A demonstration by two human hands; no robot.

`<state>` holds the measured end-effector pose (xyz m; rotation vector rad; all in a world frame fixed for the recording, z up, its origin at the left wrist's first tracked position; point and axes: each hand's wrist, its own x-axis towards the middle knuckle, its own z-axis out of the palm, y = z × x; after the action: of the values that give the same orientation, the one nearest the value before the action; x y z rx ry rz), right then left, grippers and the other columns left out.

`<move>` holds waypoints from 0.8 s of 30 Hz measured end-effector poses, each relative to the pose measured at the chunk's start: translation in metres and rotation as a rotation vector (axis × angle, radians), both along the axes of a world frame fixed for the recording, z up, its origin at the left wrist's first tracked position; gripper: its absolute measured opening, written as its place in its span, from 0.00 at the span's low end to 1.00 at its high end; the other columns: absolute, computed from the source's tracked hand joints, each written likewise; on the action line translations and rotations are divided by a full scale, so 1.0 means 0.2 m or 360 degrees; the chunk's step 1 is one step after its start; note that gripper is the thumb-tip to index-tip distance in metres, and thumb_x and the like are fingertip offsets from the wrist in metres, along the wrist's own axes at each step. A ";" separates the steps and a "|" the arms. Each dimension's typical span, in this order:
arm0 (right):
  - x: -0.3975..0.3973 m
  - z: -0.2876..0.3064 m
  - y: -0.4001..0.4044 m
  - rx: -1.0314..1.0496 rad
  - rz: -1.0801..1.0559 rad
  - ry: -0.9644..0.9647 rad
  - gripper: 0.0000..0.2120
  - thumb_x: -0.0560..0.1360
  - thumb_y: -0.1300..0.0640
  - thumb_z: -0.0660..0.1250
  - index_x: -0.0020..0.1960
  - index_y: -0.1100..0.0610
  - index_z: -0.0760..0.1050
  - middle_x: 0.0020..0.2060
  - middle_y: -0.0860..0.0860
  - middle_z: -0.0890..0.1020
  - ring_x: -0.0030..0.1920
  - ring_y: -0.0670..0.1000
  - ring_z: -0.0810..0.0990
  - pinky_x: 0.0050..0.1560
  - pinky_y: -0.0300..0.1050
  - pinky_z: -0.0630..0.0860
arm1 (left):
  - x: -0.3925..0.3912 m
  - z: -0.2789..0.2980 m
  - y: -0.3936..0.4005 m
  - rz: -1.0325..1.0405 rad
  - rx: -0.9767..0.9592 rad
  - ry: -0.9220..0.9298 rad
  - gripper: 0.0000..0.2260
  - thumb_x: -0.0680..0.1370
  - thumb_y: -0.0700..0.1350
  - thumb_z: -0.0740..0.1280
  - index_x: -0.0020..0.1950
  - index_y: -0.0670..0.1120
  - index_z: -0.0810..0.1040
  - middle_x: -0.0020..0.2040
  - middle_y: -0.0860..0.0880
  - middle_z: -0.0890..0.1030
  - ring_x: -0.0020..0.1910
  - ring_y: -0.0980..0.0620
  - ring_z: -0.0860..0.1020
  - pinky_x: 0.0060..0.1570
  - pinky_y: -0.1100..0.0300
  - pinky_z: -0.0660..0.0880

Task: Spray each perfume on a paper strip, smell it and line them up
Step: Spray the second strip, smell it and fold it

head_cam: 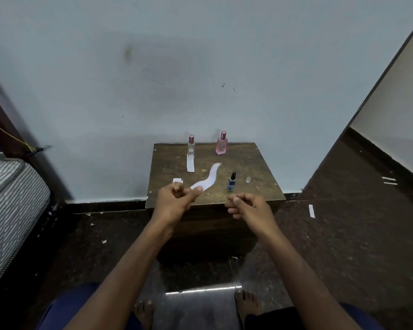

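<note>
Her left hand (177,198) pinches a wavy white paper strip (206,178) running away toward the uncapped small dark-blue perfume bottle (231,182), which stands just beyond the nearer, loosely curled, empty right hand (244,206) on the brown wooden table (253,163).

The table (248,160) at centre is dark wood, scuffed and matt. On it stand clear glass bottles (191,146) with shiny pink metallic caps. The strip (209,178) is white matt paper. The floor (343,234) at lower right is glossy speckled stone; at left, striped cloth (12,198).
</note>
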<state>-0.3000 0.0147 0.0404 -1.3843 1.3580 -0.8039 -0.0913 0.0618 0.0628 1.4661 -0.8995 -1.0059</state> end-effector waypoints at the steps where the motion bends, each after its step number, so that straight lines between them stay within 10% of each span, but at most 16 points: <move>1: 0.00 0.00 0.02 0.0053 -0.0021 -0.0107 0.11 0.85 0.56 0.63 0.62 0.55 0.82 0.49 0.50 0.89 0.52 0.49 0.87 0.57 0.46 0.84 | 0.00 0.06 0.03 -0.0086 -0.0151 0.0115 0.16 0.74 0.46 0.79 0.48 0.41 0.74 0.44 0.42 0.85 0.45 0.48 0.86 0.43 0.60 0.80; 5: -0.01 0.05 0.09 0.0232 -0.0081 -0.0625 0.15 0.87 0.54 0.59 0.61 0.61 0.81 0.51 0.57 0.89 0.56 0.58 0.87 0.60 0.53 0.82 | -0.06 0.24 0.17 -0.0497 -0.0555 0.0506 0.15 0.74 0.42 0.73 0.43 0.49 0.66 0.35 0.50 0.79 0.43 0.53 0.85 0.35 0.64 0.79; 12: 0.05 0.09 0.10 0.0643 -0.0023 -0.1030 0.32 0.84 0.37 0.57 0.63 0.64 0.81 0.56 0.62 0.86 0.54 0.59 0.87 0.54 0.52 0.83 | 0.00 -0.06 0.19 -0.0319 -0.0092 0.0128 0.15 0.75 0.40 0.79 0.51 0.43 0.73 0.42 0.42 0.86 0.44 0.45 0.88 0.43 0.61 0.84; 24: 0.01 0.09 -0.01 0.0402 0.0035 -0.0825 0.11 0.79 0.60 0.73 0.59 0.64 0.82 0.46 0.60 0.87 0.44 0.53 0.86 0.46 0.45 0.85 | 0.08 -0.07 0.10 -0.0293 -0.0009 -0.0124 0.12 0.76 0.44 0.78 0.59 0.46 0.84 0.43 0.45 0.89 0.44 0.51 0.89 0.44 0.62 0.82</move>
<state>-0.2985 0.0122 0.0578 -0.9087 0.9945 -0.8686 -0.0753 0.0814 0.0494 1.4452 -1.1084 -1.0849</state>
